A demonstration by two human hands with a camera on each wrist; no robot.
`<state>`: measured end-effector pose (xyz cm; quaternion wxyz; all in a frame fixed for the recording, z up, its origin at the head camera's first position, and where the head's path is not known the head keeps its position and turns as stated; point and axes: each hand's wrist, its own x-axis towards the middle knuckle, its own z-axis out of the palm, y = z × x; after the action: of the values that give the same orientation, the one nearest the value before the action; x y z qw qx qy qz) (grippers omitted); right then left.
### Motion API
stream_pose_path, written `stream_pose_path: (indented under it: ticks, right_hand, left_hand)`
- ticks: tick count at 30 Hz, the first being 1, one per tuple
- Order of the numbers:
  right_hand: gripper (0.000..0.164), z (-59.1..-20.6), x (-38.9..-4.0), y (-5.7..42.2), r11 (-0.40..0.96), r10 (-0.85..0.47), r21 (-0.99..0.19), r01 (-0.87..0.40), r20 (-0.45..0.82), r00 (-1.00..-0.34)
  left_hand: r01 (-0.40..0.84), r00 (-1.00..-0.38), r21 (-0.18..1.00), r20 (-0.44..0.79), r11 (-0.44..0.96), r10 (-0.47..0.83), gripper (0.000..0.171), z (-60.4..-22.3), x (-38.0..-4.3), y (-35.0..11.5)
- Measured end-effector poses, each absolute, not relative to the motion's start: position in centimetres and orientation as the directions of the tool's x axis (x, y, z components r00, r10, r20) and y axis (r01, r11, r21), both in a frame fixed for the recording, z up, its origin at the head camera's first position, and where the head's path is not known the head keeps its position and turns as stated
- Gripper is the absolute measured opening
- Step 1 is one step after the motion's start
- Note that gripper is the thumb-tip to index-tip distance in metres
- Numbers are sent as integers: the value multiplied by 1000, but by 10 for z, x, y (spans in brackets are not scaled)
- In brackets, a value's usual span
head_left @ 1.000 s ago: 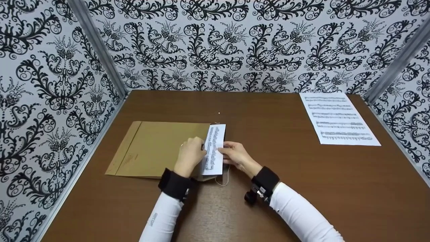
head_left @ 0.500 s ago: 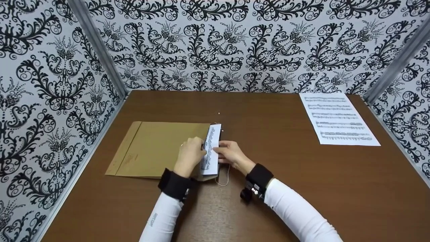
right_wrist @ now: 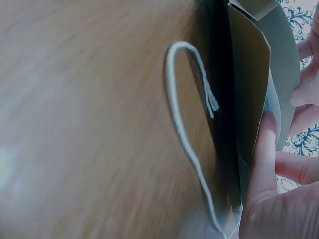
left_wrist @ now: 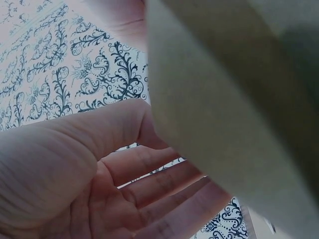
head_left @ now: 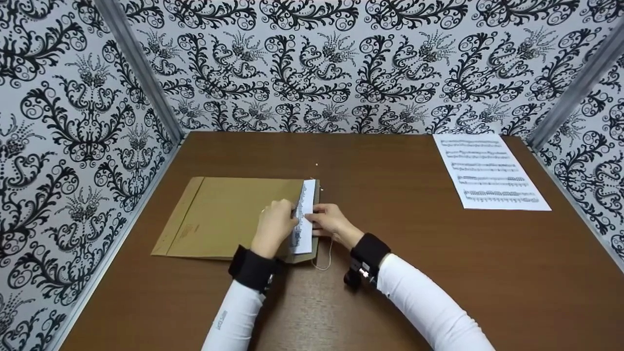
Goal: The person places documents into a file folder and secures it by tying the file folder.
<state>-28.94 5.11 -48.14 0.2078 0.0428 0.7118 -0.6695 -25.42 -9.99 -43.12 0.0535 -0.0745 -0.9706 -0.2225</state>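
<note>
A brown paper folder [head_left: 229, 209] lies left of centre on the table, its mouth to the right. My left hand [head_left: 274, 224] pinches the upper layer at that mouth; in the left wrist view the brown paper [left_wrist: 204, 109] lies between thumb and fingers. A narrow strip of a printed music sheet [head_left: 306, 195] sticks out of the mouth. With thumb on top, my right hand [head_left: 335, 223] pinches the sheet's right edge. In the right wrist view the folder's edge [right_wrist: 246, 74] stands gaping around the white sheet. Most of the sheet is hidden inside.
A second music sheet [head_left: 490, 170] lies flat at the back right of the brown table [head_left: 414, 170]. A loose white string [right_wrist: 174, 99] hangs beside the folder's mouth. Patterned walls [head_left: 331, 68] enclose the table's back and sides.
My right hand has moved left, and the music sheet has slid further into the folder, so a narrower strip shows. My left hand has stayed in place at the mouth.
</note>
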Motion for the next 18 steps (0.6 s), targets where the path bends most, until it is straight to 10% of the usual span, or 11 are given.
stream_pose_path:
  ticks: [18]
  right_hand:
    - [14, -484, -289, 37, 141, -183, -933, 331, -353, -918]
  left_hand:
    - [178, -978, 412, 176, 893, 114, 9, -433, -254, -100]
